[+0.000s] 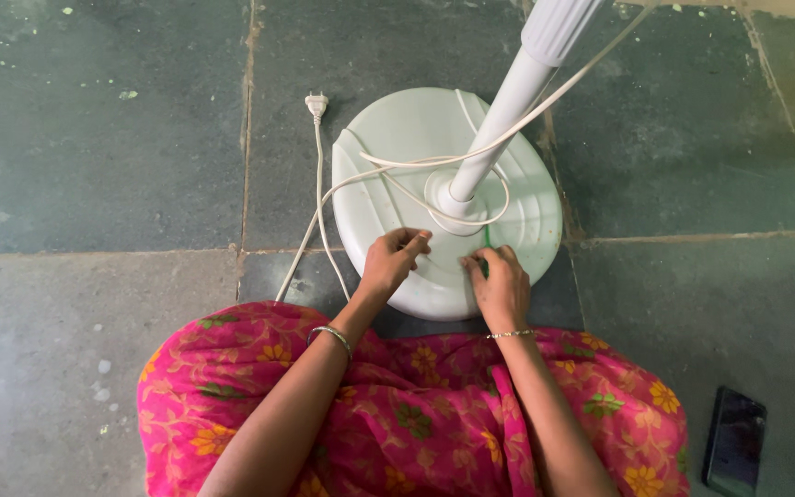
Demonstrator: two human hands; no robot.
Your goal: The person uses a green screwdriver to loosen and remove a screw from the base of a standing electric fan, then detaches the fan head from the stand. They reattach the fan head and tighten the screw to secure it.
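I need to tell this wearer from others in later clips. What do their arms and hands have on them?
Both forearms are bare, no sleeves. The left hand has a silver bangle at its wrist; the right hand has a thinner silver chain bracelet. No rings are clear.

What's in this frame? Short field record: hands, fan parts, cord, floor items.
left hand: resting on the fan base, fingers bent near the pole foot
right hand: on the base rim, by a small green item
fan base: round, white, on the stone floor
pole: white, tilted in view
cord: looped around the pole foot
plug: unplugged, on the floor
phone: dark, lower right
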